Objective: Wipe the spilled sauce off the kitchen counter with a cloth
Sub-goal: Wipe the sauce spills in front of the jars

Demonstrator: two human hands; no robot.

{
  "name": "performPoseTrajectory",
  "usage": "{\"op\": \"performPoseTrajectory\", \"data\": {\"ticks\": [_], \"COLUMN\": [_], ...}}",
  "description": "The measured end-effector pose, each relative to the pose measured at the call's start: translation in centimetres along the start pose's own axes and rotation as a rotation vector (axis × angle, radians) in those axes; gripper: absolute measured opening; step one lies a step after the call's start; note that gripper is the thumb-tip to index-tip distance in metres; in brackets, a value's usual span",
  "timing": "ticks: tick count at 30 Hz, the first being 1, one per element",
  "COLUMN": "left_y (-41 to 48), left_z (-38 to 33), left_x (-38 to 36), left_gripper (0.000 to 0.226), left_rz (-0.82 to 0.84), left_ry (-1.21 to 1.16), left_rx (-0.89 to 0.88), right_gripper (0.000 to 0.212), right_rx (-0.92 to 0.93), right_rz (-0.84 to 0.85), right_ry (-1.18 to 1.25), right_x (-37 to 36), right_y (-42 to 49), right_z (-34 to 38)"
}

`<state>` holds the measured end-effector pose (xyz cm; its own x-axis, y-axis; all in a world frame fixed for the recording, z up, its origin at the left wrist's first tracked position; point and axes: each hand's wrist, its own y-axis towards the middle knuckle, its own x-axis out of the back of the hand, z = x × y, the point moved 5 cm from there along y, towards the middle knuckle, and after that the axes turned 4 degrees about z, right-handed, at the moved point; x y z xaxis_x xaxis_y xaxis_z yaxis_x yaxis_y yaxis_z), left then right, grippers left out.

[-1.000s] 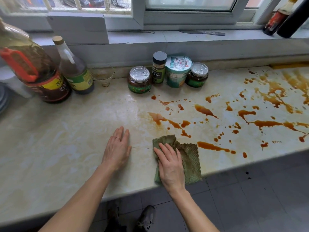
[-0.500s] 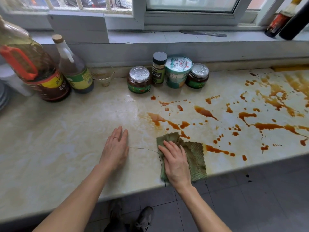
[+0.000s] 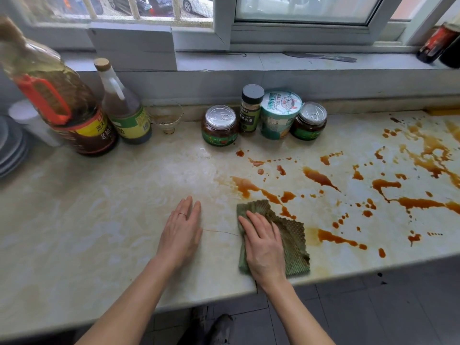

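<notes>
Cloth (image 3: 293,237) slid right; right hand (image 3: 263,247) pressing it flat-fingered; left hand (image 3: 180,235) flat on counter (image 3: 99,220).

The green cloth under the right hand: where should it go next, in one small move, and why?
Probably slide the green cloth a little to the right, over the sauce streak just beside its right edge. The right hand presses flat on it, that streak lies right next to it, and the counter to its left shows no sauce.

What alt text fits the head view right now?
A right hand presses a green cloth flat on a marble counter beside brown sauce spills; the left hand rests flat nearby. Jars and bottles line the back.
</notes>
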<state>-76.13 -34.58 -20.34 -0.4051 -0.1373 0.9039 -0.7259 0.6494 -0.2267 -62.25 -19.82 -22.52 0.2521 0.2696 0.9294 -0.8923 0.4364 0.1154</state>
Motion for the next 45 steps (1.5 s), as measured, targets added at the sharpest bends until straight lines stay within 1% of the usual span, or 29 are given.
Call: {"op": "performPoseTrajectory", "data": {"ticks": [2,4,8,12,16,20,23,25,30,33,36,38,42,45], "left_y": [0.1,0.2,0.8,1.0,1.7,2.8,3.5,3.8,5.0,5.5,5.7,5.8,5.7,5.6], "left_z": [0.2,0.3,0.8,0.9,1.1,1.7,2.1,2.3,2.0,1.9,1.8,1.7,1.7,1.6], "left_x": [0.0,0.1,0.6,1.9,2.7,3.3,3.4,3.4,3.3,2.9,2.8,2.7,2.8,2.8], "left_gripper": [0.063,0.061,0.063,0.059,0.062,0.062,0.062,0.063,0.060,0.052,0.053,0.059,0.061,0.064], "left_rz": [-0.016,-0.039,-0.088,-0.162,-0.190,-0.208,-0.206,-0.197,-0.159,-0.145,-0.123,-0.114,-0.119,-0.113], "left_ry": [-0.018,-0.052,-0.104,-0.150,-0.150,-0.131,-0.127,-0.130,-0.133,-0.145,-0.139,-0.088,-0.054,-0.046], "left_rx": [-0.003,-0.004,0.011,0.019,0.049,0.075,0.089,0.099,0.075,0.070,0.070,0.054,0.064,0.078], "right_gripper": [0.043,0.045,0.048,0.045,0.053,0.055,0.056,0.057,0.055,0.051,0.051,0.054,0.057,0.053], "right_rx": [-0.040,-0.019,0.117,0.093,-0.017,-0.163,-0.218,-0.204,0.011,0.029,-0.001,-0.076,-0.194,-0.197], "right_rz": [-0.043,-0.055,0.029,0.096,0.122,0.050,-0.005,-0.014,0.055,0.094,0.126,0.118,0.078,0.040], "right_ry": [0.000,0.008,-0.008,-0.061,-0.129,-0.143,-0.102,-0.075,-0.078,-0.074,-0.102,-0.119,-0.120,-0.111], "right_x": [-0.1,-0.5,-2.3,-3.7,-3.8,-2.3,-1.8,-2.1,-4.0,-4.7,-4.4,-3.7,-2.4,-2.4], "right_y": [-0.2,0.1,2.4,6.0,8.0,7.0,5.6,5.4,7.8,10.3,12.8,13.7,12.9,11.9], "right_z": [0.4,2.0,6.7,8.7,6.6,3.2,3.0,4.3,8.4,8.9,8.1,6.6,4.5,5.2]}}
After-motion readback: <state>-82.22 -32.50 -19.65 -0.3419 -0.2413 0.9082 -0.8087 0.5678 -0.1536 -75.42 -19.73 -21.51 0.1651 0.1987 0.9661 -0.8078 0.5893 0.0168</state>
